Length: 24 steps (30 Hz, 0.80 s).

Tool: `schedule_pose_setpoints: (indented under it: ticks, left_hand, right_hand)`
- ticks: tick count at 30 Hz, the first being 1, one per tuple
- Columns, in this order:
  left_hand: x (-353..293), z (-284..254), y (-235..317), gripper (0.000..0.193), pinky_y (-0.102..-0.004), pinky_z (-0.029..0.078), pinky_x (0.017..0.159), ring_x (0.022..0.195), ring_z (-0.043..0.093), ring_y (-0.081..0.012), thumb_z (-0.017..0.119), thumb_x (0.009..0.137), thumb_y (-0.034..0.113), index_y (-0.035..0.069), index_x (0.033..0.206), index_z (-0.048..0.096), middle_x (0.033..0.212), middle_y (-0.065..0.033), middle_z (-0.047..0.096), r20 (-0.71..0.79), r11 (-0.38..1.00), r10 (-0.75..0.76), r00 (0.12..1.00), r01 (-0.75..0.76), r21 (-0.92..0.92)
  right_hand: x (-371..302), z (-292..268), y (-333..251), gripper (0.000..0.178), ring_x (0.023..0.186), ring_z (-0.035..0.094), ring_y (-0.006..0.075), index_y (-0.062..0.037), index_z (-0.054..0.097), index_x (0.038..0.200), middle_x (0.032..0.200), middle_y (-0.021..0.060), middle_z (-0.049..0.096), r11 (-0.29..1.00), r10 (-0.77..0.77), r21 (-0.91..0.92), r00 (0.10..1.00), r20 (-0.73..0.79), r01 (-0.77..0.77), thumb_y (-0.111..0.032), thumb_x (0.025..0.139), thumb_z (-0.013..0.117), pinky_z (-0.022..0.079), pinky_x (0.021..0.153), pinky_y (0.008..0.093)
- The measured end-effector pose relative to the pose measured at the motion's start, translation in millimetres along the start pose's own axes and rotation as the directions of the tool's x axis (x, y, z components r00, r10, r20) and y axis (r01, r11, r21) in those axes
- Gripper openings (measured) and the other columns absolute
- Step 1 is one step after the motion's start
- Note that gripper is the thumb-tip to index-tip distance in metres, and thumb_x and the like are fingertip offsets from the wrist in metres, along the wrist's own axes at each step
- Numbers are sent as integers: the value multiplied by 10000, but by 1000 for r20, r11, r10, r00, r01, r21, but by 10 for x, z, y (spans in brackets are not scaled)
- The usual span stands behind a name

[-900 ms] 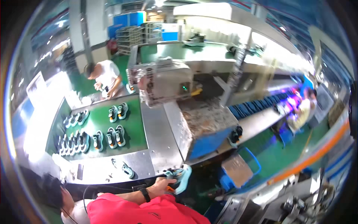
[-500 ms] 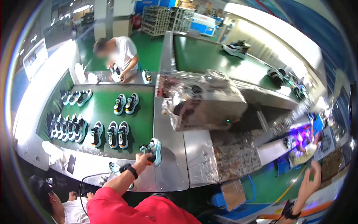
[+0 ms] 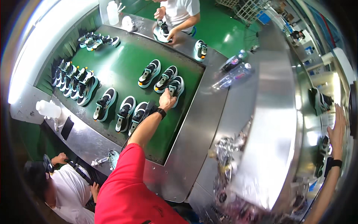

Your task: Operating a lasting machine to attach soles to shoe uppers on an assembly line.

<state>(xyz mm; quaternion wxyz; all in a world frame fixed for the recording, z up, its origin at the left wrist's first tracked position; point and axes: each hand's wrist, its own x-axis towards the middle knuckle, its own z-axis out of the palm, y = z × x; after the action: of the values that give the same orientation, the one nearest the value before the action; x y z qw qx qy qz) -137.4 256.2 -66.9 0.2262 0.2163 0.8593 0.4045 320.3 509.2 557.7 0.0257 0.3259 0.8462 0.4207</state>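
On the green belt, my left hand is closed on the heel end of a black and white sneaker with a pale blue sole. Just beside it stand two similar sneakers, a middle one and one farther left. My right hand, at the far right, is raised with fingers stretched out and nothing in it. A sneaker on the far-right line appears near its fingertips, and I cannot tell how far apart they are.
More sneakers stand in rows on the belt. A metal border surrounds it. Plastic bottles lie on the metal surface to the right. Across the belt a person handles a sneaker; another person sits at lower left.
My left hand has moved the sneaker from above the near metal edge onto the belt, beside the far pair. The view has turned, and my right hand appears higher, fingers straighter.
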Motion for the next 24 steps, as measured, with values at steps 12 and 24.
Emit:
schedule_pose_setpoints:
  ticks: [12, 24]
  left_hand:
    - [589, 420, 245, 535, -512, 540, 692, 816, 658, -425, 685, 792, 247, 10, 1173, 394, 976, -232, 621, -203, 975, 118, 972, -75, 208]
    - [-2329, -350, -199, 250, -295, 492, 620, 730, 592, -132, 638, 892, 168, -69, 970, 626, 823, -104, 657, 690, 903, 288, 664, 52, -427]
  right_hand:
    - [1120, 762, -28, 553, 1237, 476, 361, -52, 488, 1322, 1323, 187, 522, 995, -66, 80, 985, 159, 54, 71, 783, 488, 353, 1051, 447]
    - [60, -360, -798, 381, 941, 543, 359, -12, 578, 978, 928, 158, 566, 988, 72, 151, 970, -231, -37, -97, 629, 707, 460, 805, 442]
